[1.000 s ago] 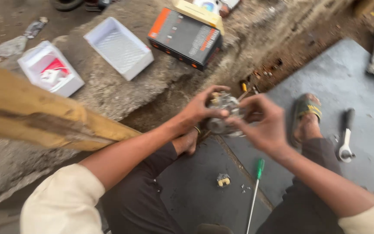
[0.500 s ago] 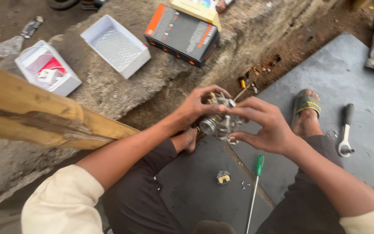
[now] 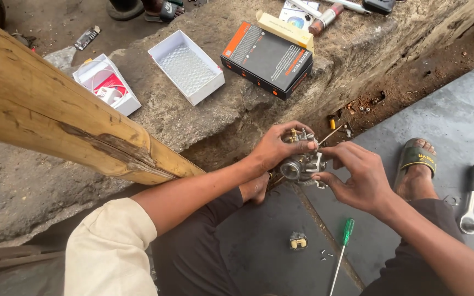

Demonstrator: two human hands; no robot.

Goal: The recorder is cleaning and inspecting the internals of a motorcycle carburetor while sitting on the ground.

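Two hands: both engaged on one small metal carburettor (image 3: 300, 162), held in the air above the grey slab (image 3: 456, 109), just in front of the stone ledge (image 3: 204, 118).
Left hand (image 3: 274, 148): wraps the part from the ledge side, thumb laid across its top; grip pressed onto the body.
Right hand (image 3: 357, 178): fingers pinch the near side, at what appears to be a small fitting; which fitting cannot be told.
Handling, judged: cast metal, so stiff and dense for its size; likely oily and inclined to slip; thin brass nozzles and levers on top look bendable.
Hold point, judged: the thick round body, not the protruding parts.
Loose parts: small screws and a yellowish component (image 3: 298, 240) lie on the slab beside a green-handled screwdriver (image 3: 342, 254).
Nearby: ratchet wrench (image 3: 471, 200) near a sandalled foot (image 3: 415, 164); open white box (image 3: 186, 66) on the ledge.
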